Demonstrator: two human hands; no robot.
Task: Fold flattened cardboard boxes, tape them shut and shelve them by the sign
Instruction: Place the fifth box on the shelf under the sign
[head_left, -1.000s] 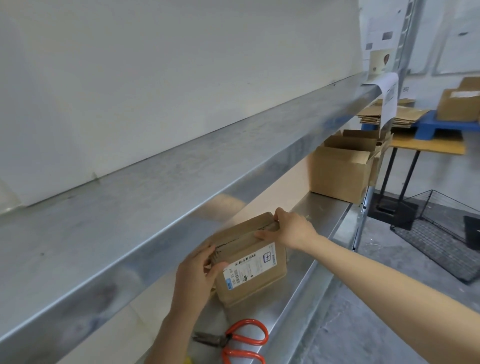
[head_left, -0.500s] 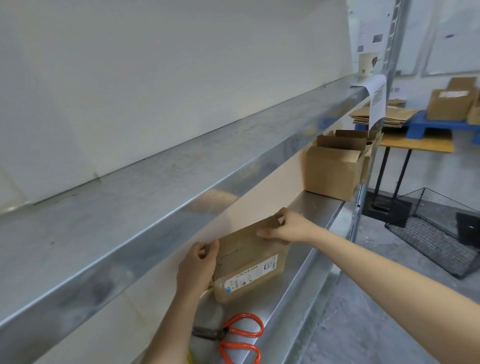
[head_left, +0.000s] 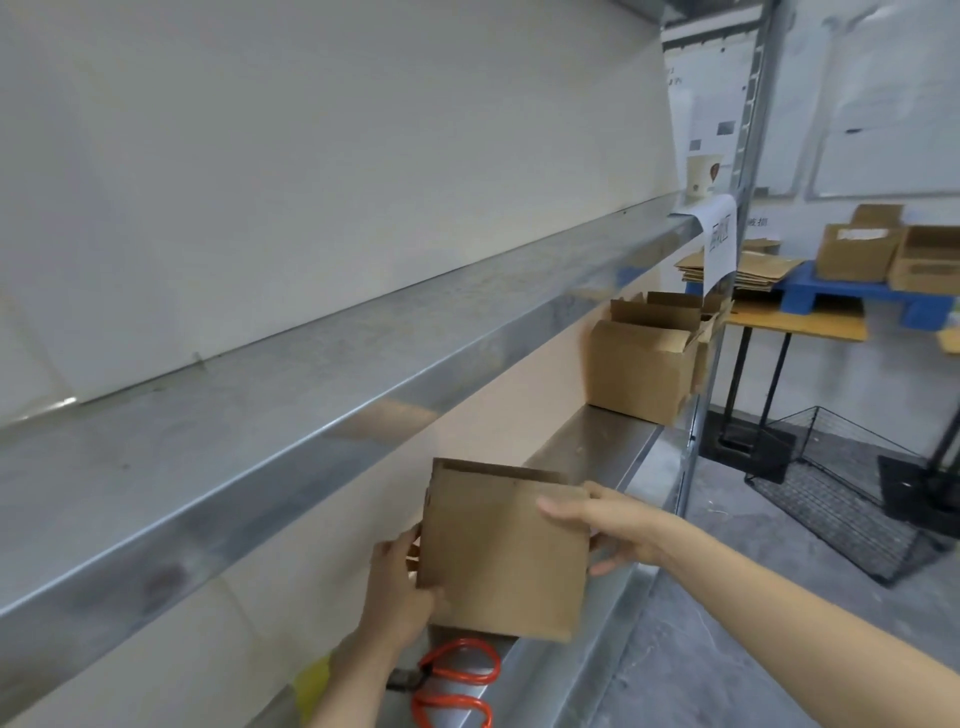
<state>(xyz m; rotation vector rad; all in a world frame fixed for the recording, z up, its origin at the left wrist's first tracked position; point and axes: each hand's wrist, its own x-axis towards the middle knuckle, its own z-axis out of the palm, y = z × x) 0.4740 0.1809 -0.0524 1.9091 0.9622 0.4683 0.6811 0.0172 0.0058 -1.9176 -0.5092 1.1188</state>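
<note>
Both hands on the box (head_left: 501, 556): your left hand (head_left: 397, 587) grips its lower left corner, your right hand (head_left: 615, 525) clasps the opposite edge, thumb across the plain face. The box hangs between them, tilted, over the shelf (head_left: 597, 447) and not resting on it. No tape shows on this face, so the seams cannot be judged. Risk: scissors (head_left: 457, 675) lie directly under your grip; set down here and the box likely rocks on the handles or knocks them off the lip. A corner-and-edge hold may also let a loose flap spring. The sign (head_left: 719, 244) hangs well beyond your right hand, above open boxes (head_left: 644, 374) that already crowd that end. The shelf is bare, slick-looking metal. The upper shelf (head_left: 311, 389) overhangs your grip closely. Past the rack are a table (head_left: 800, 325) with flats (head_left: 753, 267) and a wire basket (head_left: 841, 493) on the floor.
</note>
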